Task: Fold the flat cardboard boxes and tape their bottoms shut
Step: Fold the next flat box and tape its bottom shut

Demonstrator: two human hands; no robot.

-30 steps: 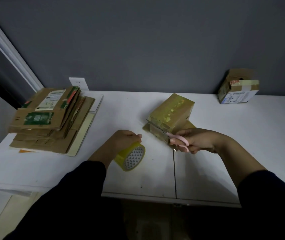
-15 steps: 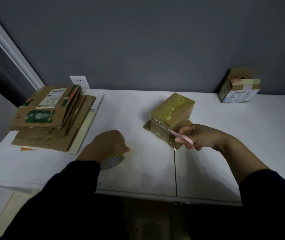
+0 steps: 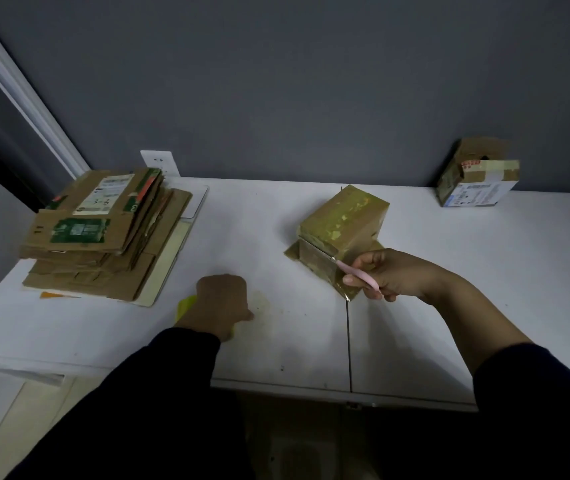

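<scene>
Cardboard, folded and taped, the box stands mid-table. At its 5 o'clock the right hand grips pink-handled scissors, blades against its near face. At its 8 o'clock the left hand curls over the yellow tape roll. Flat boxes stack at its 9 o'clock.

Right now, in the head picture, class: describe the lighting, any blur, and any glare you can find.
Head view: dim, flat light, sleeves nearly black; left hand slightly blurred, covering most of the yellow tape roll; right hand and pink scissors sharper; pale shiny patches on the taped box.
</scene>
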